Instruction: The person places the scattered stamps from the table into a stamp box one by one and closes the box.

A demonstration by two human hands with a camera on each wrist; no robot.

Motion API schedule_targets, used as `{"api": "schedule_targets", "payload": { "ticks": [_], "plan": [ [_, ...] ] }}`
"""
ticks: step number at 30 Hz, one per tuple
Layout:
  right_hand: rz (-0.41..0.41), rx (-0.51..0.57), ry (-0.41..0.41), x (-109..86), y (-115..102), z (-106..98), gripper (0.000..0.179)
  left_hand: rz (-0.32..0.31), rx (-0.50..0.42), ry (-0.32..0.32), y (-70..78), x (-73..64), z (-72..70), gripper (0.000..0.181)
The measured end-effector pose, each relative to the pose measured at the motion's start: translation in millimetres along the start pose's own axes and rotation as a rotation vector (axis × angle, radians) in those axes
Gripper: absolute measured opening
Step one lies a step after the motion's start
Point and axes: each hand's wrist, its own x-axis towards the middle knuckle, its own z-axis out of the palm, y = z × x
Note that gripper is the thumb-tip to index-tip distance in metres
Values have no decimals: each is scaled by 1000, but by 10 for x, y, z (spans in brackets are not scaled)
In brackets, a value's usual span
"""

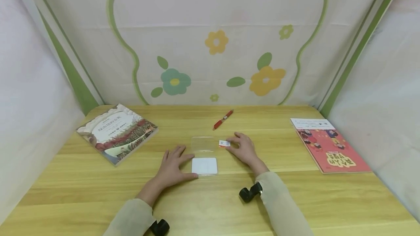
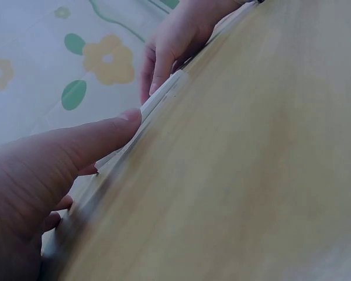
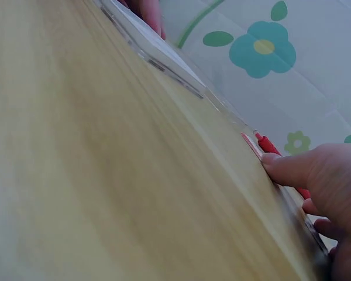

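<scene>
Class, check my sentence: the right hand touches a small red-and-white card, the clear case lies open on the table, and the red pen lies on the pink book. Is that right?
Not quite: the red pen lies on the table, farther back than the clear case, not on the pink book. The head view shows this. The rest is right.

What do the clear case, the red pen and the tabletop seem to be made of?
Clear case: probably hard, shiny plastic, since it's see-through with crisp, bright edges. Red pen: likely plastic, judging by its bright red body, though it's small here. Tabletop: wood or wood-look laminate, smooth, with long streaky grain.
</scene>
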Motion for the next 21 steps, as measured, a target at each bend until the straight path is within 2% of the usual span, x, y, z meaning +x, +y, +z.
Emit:
{"api": "schedule_targets", "payload": {
  "ticks": [7, 21],
  "plan": [
    [12, -1, -4, -7, -30, 9, 25, -2, 10, -10, -2, -3, 9, 68],
    [-9, 37, 44, 7, -51, 24, 16, -14, 10, -22, 12, -2, 0, 67]
  ]
}}
